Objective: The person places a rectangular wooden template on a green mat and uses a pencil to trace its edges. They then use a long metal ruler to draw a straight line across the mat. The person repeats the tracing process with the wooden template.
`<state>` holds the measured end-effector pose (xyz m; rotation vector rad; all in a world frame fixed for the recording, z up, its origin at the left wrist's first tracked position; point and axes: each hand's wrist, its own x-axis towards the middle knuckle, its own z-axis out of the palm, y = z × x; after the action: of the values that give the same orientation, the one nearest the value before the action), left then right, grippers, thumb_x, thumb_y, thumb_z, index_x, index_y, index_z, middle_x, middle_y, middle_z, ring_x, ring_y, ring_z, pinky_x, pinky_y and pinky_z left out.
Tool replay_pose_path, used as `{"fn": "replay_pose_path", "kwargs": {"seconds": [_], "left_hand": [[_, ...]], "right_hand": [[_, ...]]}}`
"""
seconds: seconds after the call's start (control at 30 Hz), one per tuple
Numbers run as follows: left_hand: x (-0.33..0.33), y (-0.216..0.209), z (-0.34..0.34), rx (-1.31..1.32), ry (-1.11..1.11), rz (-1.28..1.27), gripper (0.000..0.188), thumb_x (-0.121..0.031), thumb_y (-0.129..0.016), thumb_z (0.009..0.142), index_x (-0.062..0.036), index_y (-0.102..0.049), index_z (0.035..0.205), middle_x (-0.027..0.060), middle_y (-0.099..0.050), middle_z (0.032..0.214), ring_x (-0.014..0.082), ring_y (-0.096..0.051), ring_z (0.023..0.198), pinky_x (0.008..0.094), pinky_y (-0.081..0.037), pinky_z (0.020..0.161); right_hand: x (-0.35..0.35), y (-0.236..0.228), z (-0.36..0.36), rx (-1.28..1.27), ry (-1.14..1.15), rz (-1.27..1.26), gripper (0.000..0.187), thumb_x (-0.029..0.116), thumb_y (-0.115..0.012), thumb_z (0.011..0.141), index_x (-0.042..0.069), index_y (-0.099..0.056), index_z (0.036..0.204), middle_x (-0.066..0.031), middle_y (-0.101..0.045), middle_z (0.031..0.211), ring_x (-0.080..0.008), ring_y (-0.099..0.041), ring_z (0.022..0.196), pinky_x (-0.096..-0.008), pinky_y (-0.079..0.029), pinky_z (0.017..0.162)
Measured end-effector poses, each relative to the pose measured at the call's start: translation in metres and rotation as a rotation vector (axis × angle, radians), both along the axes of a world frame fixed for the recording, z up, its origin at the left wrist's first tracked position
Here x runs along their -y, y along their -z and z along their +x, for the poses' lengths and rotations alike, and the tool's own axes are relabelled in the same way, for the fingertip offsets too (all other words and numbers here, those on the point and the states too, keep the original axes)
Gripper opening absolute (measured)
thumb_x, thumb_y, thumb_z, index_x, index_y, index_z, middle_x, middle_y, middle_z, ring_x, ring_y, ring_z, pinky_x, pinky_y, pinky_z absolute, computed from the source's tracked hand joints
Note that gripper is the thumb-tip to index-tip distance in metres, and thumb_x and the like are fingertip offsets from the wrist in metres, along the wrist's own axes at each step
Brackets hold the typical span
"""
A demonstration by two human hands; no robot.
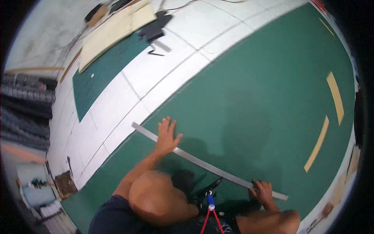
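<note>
A long metal ruler (212, 169) lies slantwise across a large green sheet (249, 93), its far-left end past the sheet's edge. My left hand (166, 138) rests flat on the ruler toward that end, fingers stretched out and spread, holding nothing. Near the ruler's other end my right hand (264, 192) has its bent fingers and thumb about the metal. Its fingertips are partly in shadow. Between my hands a dark, narrow thing (215, 184) reaches up to the ruler; I cannot tell its kind.
Several pale yellow strips (336, 99) lie on the sheet at the right. Far left, on white floor tiles (171, 76), are a smaller green piece (105, 84), a cream sheet (117, 33) and black scraps (154, 29). Dark fabric (25, 105) is stacked left. A red cord (212, 218) hangs before me.
</note>
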<state>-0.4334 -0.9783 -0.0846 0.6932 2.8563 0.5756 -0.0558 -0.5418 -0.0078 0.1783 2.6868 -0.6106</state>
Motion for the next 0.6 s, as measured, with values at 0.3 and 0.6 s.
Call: {"fn": "replay_pose_path", "kwargs": {"seconds": [0.3,0.6], "left_hand": [[-0.006,-0.004,-0.009,-0.060,0.026,0.076,0.072,-0.037,-0.072,0.091,-0.0011,-0.048,0.147,0.0286,-0.035,0.159,0.0489,-0.028,0.150,0.0651,-0.020,0.122],[-0.009,-0.003,-0.006,-0.004,0.058,0.079,0.073,-0.039,-0.070,0.089,-0.0003,-0.047,0.146,0.0296,-0.028,0.161,0.0516,-0.023,0.151,0.0681,-0.016,0.122]], "right_hand": [[-0.008,-0.039,-0.019,0.196,0.088,0.068,0.044,0.025,-0.086,0.076,0.013,-0.070,0.116,-0.0092,-0.068,0.097,-0.0327,-0.063,0.093,-0.0475,-0.043,0.085],[0.007,-0.128,-0.037,0.529,0.210,0.068,0.050,0.036,-0.081,0.084,0.014,-0.066,0.126,-0.0147,-0.071,0.117,-0.0371,-0.065,0.114,-0.0515,-0.047,0.099]]}}
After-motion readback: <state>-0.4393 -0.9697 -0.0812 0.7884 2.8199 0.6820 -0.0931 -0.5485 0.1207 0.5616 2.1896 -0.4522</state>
